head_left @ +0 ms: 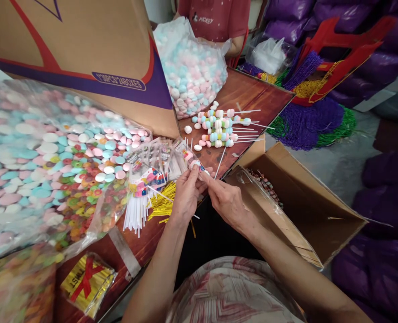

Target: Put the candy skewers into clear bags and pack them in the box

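In front of me, both hands meet at a bagged candy skewer [189, 157] in a small clear printed bag. My left hand [187, 190] pinches the bag's lower end between thumb and fingers. Fingers closed, my right hand [227, 202] grips the same end from the other side. Just left of the hands lie a fan of printed clear bags [151, 157], a bundle of white sticks [136, 213] and loose gold twist ties [161, 202]. Beyond them, finished-looking candy skewers [219, 128] are piled with sticks pointing right. What exactly the fingertips press is partly hidden.
A large open plastic bag of pastel candies and gummy rings [44, 170] covers the table's left. Behind stand a big carton [84, 49] and another candy bag [192, 67], with a person [215, 22] beyond. An open cardboard box [306, 202] sits right, below the table edge.
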### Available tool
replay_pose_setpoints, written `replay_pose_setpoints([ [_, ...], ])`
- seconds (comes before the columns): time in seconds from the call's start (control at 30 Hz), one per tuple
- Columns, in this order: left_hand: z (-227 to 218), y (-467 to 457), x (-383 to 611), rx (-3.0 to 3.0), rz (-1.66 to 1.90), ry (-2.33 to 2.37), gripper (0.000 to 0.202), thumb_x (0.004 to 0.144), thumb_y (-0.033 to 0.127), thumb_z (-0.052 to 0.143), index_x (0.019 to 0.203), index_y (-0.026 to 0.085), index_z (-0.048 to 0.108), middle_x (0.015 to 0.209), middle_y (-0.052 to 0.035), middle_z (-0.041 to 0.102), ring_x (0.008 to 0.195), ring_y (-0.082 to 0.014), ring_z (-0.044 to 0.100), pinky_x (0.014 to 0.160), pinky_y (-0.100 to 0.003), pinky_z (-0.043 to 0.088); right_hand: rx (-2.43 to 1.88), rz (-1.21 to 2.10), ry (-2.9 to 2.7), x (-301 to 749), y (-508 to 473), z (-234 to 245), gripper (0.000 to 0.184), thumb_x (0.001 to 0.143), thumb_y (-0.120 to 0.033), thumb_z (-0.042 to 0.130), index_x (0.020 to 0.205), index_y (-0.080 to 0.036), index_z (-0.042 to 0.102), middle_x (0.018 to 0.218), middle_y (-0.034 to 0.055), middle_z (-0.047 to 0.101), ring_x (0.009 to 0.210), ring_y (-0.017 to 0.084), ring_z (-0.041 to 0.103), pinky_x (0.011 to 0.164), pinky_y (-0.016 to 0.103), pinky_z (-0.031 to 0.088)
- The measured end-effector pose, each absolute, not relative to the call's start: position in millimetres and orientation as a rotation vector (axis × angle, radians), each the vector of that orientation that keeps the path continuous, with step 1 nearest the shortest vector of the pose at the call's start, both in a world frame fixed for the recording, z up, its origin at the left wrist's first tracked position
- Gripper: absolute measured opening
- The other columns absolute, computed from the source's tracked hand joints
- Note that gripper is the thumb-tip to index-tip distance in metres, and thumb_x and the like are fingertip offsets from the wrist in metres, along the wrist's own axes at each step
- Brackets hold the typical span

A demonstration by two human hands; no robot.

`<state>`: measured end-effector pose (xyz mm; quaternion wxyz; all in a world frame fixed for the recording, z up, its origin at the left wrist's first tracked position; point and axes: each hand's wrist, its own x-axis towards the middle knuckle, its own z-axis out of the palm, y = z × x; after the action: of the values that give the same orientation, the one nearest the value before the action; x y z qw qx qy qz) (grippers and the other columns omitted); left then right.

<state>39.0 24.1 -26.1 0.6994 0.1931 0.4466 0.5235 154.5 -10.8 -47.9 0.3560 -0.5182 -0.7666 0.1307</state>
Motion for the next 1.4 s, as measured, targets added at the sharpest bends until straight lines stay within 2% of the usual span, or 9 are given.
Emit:
replay_pose_setpoints([
  [0.17,-24,28,30,0.377,1.158,0.952,0.027,0.081,0.039,0.072,0.085,0.014,0.063,0.091,-0.0121,0.076,0.091,-0.0239,0.073,0.084,-0.036,0.057,-1.181,0.457,-1.834,158,-14,-52,0.047,0.099,-0.015,0.043,0.145,-0.022,0.048,0.131,0.0084,0.065,0.115,0.019,0.066,0.098,0.031,0.054],
  [0.23,-25,28,30,0.373,1.168,0.945,0.027,0.081,0.039,0.072,0.083,0.014,0.062,0.088,-0.0104,0.075,0.091,-0.0234,0.073,0.084,-0.036,0.057,-1.169,0.413,-1.798,159,-16,-55,0.045,0.098,-0.016,0.044,0.143,-0.021,0.051,0.126,0.0097,0.068,0.109,0.02,0.068,0.094,0.031,0.056],
  [0.37,-25,27,38,0.391,1.174,0.926,0.026,0.078,0.037,0.075,0.085,0.015,0.062,0.083,-0.0076,0.075,0.089,-0.0227,0.074,0.085,-0.035,0.057,-1.211,0.315,-1.866,159,-17,-59,0.04,0.097,-0.014,0.044,0.134,-0.016,0.06,0.094,0.0095,0.076,0.078,0.016,0.072,0.076,0.026,0.058],
  [0.53,-28,25,45,0.401,1.187,0.932,0.024,0.076,0.033,0.077,0.085,0.015,0.064,0.078,-0.0056,0.074,0.086,-0.0216,0.074,0.085,-0.033,0.057,-1.293,0.26,-1.993,154,-12,-57,0.04,0.098,-0.013,0.04,0.132,-0.011,0.061,0.086,0.0104,0.075,0.073,0.016,0.07,0.072,0.025,0.056],
  [0.7,-32,26,39,0.346,1.164,0.841,0.02,0.08,0.032,0.073,0.086,0.014,0.065,0.083,-0.0062,0.075,0.084,-0.0186,0.073,0.08,-0.029,0.057,-1.204,0.506,-1.74,153,-9,-49,0.038,0.096,-0.015,0.045,0.13,-0.019,0.062,0.109,0.0077,0.074,0.087,0.015,0.071,0.081,0.025,0.056],
  [0.8,-30,28,37,0.321,1.183,0.778,0.016,0.084,0.03,0.07,0.091,0.016,0.065,0.091,-0.0061,0.076,0.084,-0.0164,0.072,0.075,-0.025,0.056,-1.224,0.688,-1.504,153,-10,-45,0.039,0.094,-0.02,0.053,0.133,-0.019,0.058,0.106,0.0057,0.074,0.077,0.013,0.069,0.075,0.024,0.056],
  [0.9,-28,28,37,0.35,1.168,0.744,0.018,0.087,0.032,0.067,0.093,0.016,0.064,0.1,-0.0094,0.075,0.094,-0.0199,0.072,0.083,-0.03,0.056,-1.224,0.851,-1.357,150,-12,-44,0.032,0.094,-0.024,0.055,0.124,-0.018,0.064,0.097,0.0034,0.075,0.071,0.012,0.068,0.069,0.023,0.056],
  [1.13,-29,23,41,0.373,1.136,0.704,0.025,0.094,0.038,0.056,0.097,0.016,0.067,0.113,-0.0122,0.072,0.121,-0.0264,0.062,0.107,-0.044,0.044,-1.147,0.618,-1.562,147,-13,-48,0.038,0.095,-0.016,0.051,0.13,-0.021,0.063,0.119,0.0057,0.072,0.097,0.017,0.072,0.089,0.028,0.057],
  [1.4,-24,24,34,0.36,1.019,0.647,0.026,0.094,0.036,0.056,0.101,0.013,0.065,0.111,-0.0163,0.072,0.12,-0.0299,0.061,0.107,-0.049,0.043,-1.081,0.359,-1.847,159,-9,-50,0.047,0.095,-0.009,0.047,0.14,-0.019,0.054,0.118,0.008,0.072,0.095,0.016,0.073,0.084,0.024,0.058],
])
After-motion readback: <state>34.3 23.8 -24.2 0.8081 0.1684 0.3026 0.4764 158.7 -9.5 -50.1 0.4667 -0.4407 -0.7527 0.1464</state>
